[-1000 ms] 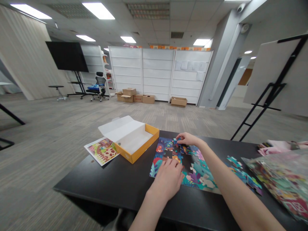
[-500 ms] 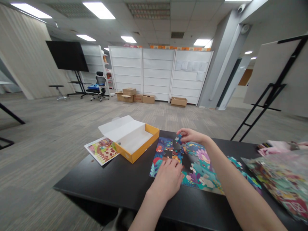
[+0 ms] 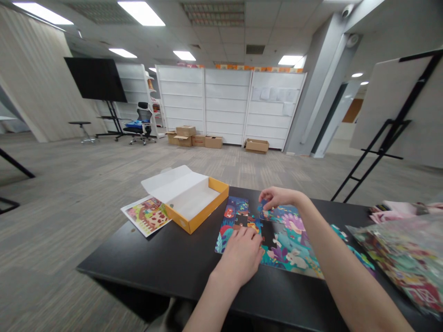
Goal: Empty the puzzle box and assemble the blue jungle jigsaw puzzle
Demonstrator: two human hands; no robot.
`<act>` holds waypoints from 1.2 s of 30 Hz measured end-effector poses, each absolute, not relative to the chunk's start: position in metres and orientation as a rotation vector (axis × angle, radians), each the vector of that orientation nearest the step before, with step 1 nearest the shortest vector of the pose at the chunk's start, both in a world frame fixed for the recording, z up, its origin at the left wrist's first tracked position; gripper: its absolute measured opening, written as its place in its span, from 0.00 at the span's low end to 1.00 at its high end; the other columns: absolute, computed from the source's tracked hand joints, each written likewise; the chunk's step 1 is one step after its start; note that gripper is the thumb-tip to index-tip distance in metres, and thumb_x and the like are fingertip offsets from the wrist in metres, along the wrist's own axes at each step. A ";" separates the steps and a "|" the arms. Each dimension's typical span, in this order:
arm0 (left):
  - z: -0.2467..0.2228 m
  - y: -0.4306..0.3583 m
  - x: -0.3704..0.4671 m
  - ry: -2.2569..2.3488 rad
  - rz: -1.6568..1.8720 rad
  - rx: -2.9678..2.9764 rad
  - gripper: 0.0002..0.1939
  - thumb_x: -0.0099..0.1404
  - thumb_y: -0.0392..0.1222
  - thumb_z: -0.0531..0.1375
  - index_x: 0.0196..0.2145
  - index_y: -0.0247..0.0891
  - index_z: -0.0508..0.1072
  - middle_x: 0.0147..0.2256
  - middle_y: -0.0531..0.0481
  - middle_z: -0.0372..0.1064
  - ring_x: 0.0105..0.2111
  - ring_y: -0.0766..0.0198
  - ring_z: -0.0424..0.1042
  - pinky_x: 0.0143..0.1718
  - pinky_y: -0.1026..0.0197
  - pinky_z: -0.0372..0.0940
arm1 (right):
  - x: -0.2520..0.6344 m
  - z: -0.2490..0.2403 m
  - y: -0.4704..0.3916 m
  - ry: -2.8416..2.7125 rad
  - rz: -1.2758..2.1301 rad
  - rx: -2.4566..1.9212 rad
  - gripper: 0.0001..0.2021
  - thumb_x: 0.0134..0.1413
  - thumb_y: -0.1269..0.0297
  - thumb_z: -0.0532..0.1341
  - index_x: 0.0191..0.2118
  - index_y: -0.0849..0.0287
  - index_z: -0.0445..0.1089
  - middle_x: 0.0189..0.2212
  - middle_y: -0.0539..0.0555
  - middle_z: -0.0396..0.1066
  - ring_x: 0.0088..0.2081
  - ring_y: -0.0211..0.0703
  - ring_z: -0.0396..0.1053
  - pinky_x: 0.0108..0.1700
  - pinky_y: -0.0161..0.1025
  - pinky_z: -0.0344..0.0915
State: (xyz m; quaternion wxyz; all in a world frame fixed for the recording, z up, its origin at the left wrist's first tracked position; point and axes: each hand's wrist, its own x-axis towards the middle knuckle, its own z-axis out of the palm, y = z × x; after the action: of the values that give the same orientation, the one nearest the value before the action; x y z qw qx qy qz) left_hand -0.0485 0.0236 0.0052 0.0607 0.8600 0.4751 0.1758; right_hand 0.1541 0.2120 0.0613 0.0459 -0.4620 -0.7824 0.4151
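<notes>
A colourful sea-themed jigsaw puzzle (image 3: 290,240), partly joined with dark gaps in it, lies on the black table (image 3: 155,263). My left hand (image 3: 245,249) rests flat on the lower edge of its left section, fingers spread a little. At the upper middle of the puzzle, my right hand (image 3: 273,198) pinches a small blue puzzle piece (image 3: 263,204) against the top edge. The fingers hide part of that piece. Some loose pieces (image 3: 360,258) lie right of the puzzle, beyond my right forearm.
An open yellow box (image 3: 207,207) with a white lid stands at the table's back left, beside a picture sheet (image 3: 148,216). On the right are a clear plastic bag of pieces (image 3: 408,258) and pink cloth (image 3: 391,211).
My right hand has moved slightly right and down with the piece, from above the gap to the puzzle's top edge. My left hand has hardly moved.
</notes>
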 end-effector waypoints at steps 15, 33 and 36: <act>0.006 0.029 -0.050 1.432 0.548 2.604 0.08 0.70 0.43 0.57 0.43 0.38 0.73 0.46 0.46 0.71 0.48 0.54 0.68 0.57 0.49 0.61 | 0.154 0.076 0.177 -2.568 1.178 -1.230 0.15 0.43 0.61 0.68 0.39 0.59 0.76 0.32 0.52 0.77 0.33 0.42 0.71 0.35 0.35 0.67; 0.005 0.029 -0.052 1.391 0.583 2.577 0.05 0.69 0.41 0.58 0.41 0.40 0.72 0.44 0.49 0.72 0.47 0.57 0.69 0.57 0.52 0.60 | 0.205 0.021 0.146 -2.118 1.070 -1.275 0.17 0.50 0.57 0.64 0.44 0.61 0.73 0.28 0.50 0.71 0.28 0.38 0.68 0.33 0.36 0.67; 0.005 0.029 -0.052 1.392 0.578 2.586 0.05 0.70 0.40 0.58 0.41 0.40 0.72 0.44 0.49 0.72 0.47 0.56 0.69 0.57 0.51 0.61 | 0.208 0.021 0.142 -2.110 1.164 -1.371 0.19 0.50 0.57 0.63 0.47 0.61 0.71 0.26 0.48 0.70 0.20 0.33 0.61 0.22 0.32 0.59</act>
State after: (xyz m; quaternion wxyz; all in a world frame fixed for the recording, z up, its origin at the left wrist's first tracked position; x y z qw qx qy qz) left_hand -0.0517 0.0286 0.0050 0.0742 0.8615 0.4639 0.1925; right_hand 0.2079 0.1417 0.0211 0.1835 -0.4862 -0.7482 0.4126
